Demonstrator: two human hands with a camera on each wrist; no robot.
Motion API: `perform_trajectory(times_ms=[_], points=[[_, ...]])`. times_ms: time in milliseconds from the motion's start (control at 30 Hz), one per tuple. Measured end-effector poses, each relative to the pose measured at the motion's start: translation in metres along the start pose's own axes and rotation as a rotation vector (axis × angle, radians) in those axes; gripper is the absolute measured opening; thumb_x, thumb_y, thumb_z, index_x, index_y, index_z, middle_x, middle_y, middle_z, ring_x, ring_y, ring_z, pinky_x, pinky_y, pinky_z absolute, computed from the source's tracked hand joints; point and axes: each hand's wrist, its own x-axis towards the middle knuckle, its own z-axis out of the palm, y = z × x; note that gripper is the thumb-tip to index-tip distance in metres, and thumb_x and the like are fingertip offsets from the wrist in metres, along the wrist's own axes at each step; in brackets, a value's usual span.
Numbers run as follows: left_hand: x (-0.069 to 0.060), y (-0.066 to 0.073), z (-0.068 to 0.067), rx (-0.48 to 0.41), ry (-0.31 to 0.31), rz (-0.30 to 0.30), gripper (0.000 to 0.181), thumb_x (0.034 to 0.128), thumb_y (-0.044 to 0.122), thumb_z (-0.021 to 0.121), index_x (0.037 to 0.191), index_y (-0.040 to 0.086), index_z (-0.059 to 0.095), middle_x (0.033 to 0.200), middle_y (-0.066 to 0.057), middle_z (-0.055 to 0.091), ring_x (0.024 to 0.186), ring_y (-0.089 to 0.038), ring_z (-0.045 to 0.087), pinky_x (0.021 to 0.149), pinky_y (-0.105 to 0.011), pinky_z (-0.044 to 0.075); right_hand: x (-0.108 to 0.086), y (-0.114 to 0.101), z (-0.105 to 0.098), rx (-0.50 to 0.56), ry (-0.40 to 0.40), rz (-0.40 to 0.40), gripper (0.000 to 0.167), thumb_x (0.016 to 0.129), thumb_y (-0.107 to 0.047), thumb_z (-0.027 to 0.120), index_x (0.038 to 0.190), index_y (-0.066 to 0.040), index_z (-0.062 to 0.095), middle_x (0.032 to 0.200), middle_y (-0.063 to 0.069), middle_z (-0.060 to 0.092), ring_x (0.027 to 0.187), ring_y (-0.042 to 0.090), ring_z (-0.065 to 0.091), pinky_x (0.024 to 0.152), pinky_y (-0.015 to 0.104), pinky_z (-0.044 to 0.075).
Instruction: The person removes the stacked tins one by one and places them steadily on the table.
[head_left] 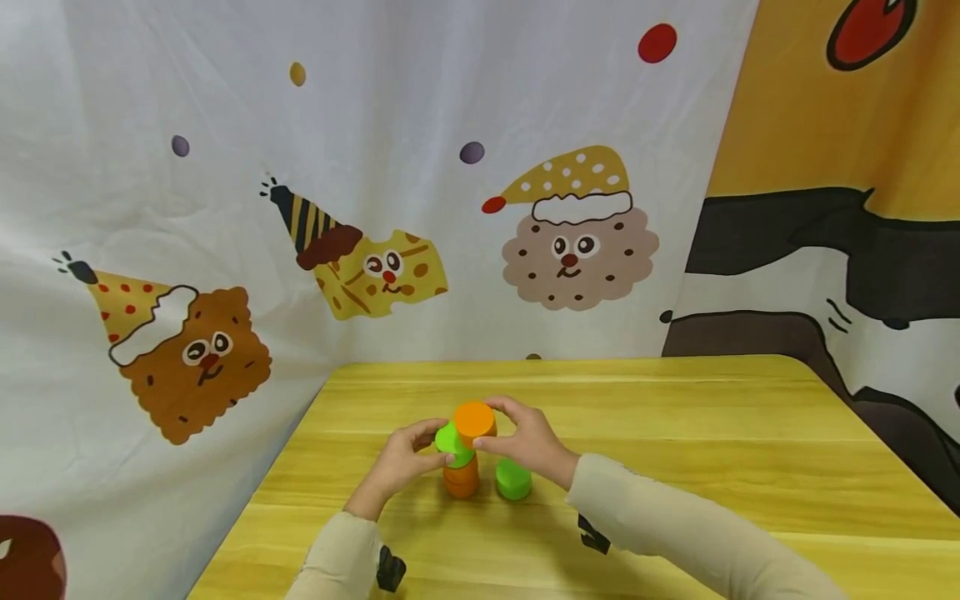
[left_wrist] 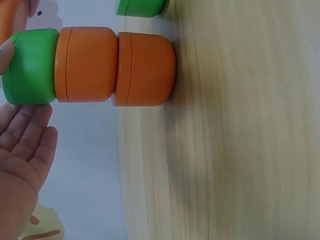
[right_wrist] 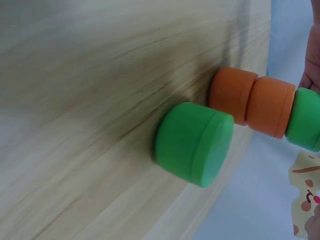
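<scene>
A stack stands upright on the table: two orange round lidded jars, the lower [left_wrist: 147, 70] and the middle one [left_wrist: 87, 65], with a green lidded jar [left_wrist: 32, 67] on top. My left hand [head_left: 405, 458] holds that top green jar between thumb and fingers. Thumb and fingers of my right hand [head_left: 534, 440] grip another orange jar [head_left: 475, 421], raised at the upper right of the green one. Whether those two touch, I cannot tell. Another green jar [right_wrist: 192, 142] rests on the table, right of the stack and below my right hand.
The wooden table [head_left: 675, 433] extends to both sides and behind the stack. A white curtain [head_left: 420, 100] with cartoon snacks hangs beyond its far edge. Dark wrist-camera mounts, left [head_left: 391, 569] and right [head_left: 594, 535], show under the sleeves.
</scene>
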Motion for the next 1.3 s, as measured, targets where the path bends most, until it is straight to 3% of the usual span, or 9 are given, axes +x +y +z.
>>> perform_trajectory(times_ms=[100,200,467,700,833,933,1167,1300], points=[[-0.004,0.011,-0.001,0.007,-0.005,-0.002,0.053,0.0807,0.012,0.072,0.129,0.000,0.052,0.125,-0.018,0.056,0.117,-0.038,0.050,0.099,-0.055,0.038,-0.003,0.004,-0.003,-0.010,0.009,0.001,0.058,0.075,-0.043,0.074,0.126,-0.023,0.054,0.128,-0.005,0.055,0.128,0.023,0.043,0.105,0.059,0.029],[-0.005,0.013,-0.001,0.007,-0.001,-0.005,0.054,0.0803,0.012,0.073,0.129,0.000,0.053,0.125,-0.017,0.057,0.117,-0.038,0.051,0.100,-0.054,0.038,-0.005,0.007,-0.005,-0.013,0.026,0.011,0.059,0.075,-0.043,0.075,0.126,-0.023,0.054,0.128,-0.005,0.055,0.128,0.023,0.043,0.104,0.059,0.030],[0.006,-0.017,0.000,0.009,0.013,-0.009,0.058,0.0772,0.025,0.076,0.129,0.009,0.055,0.125,-0.011,0.058,0.117,-0.034,0.051,0.099,-0.051,0.040,-0.012,0.015,-0.011,-0.002,0.056,0.022,0.061,0.073,-0.041,0.077,0.126,-0.021,0.054,0.128,-0.003,0.055,0.127,0.024,0.043,0.104,0.057,0.031],[-0.010,0.021,-0.002,0.011,0.006,-0.027,0.053,0.0805,0.012,0.072,0.129,0.002,0.053,0.123,-0.017,0.057,0.115,-0.038,0.051,0.098,-0.054,0.040,-0.021,0.020,-0.018,0.035,0.096,0.034,0.058,0.072,-0.036,0.079,0.124,-0.021,0.056,0.126,-0.003,0.057,0.126,0.023,0.045,0.105,0.057,0.030],[-0.010,0.022,-0.002,0.018,0.012,-0.045,0.053,0.0807,0.013,0.072,0.129,0.003,0.053,0.124,-0.017,0.057,0.115,-0.037,0.051,0.098,-0.053,0.041,-0.026,0.027,-0.022,0.054,0.137,0.042,0.057,0.072,-0.034,0.079,0.123,-0.021,0.057,0.129,0.000,0.056,0.126,0.023,0.045,0.105,0.055,0.031],[-0.008,0.017,0.000,0.012,0.021,-0.057,0.053,0.0803,0.012,0.072,0.129,0.004,0.053,0.124,-0.016,0.057,0.116,-0.038,0.050,0.098,-0.053,0.040,-0.029,0.032,-0.025,0.077,0.169,0.049,0.055,0.073,-0.030,0.079,0.123,-0.020,0.056,0.132,0.003,0.054,0.128,0.024,0.043,0.106,0.054,0.031],[0.003,-0.010,0.002,0.000,0.032,-0.048,0.056,0.0791,0.017,0.074,0.130,0.008,0.054,0.125,-0.011,0.058,0.117,-0.034,0.051,0.098,-0.051,0.042,-0.036,0.043,-0.032,0.089,0.211,0.060,0.053,0.075,-0.027,0.078,0.122,-0.017,0.057,0.132,0.005,0.053,0.130,0.025,0.041,0.108,0.053,0.028],[0.005,-0.015,0.001,-0.007,0.017,-0.044,0.058,0.0781,0.021,0.075,0.131,0.010,0.053,0.125,-0.009,0.057,0.118,-0.033,0.051,0.098,-0.049,0.042,-0.039,0.049,-0.034,0.088,0.218,0.060,0.053,0.074,-0.027,0.079,0.122,-0.018,0.057,0.131,0.003,0.054,0.129,0.025,0.042,0.108,0.052,0.029]])
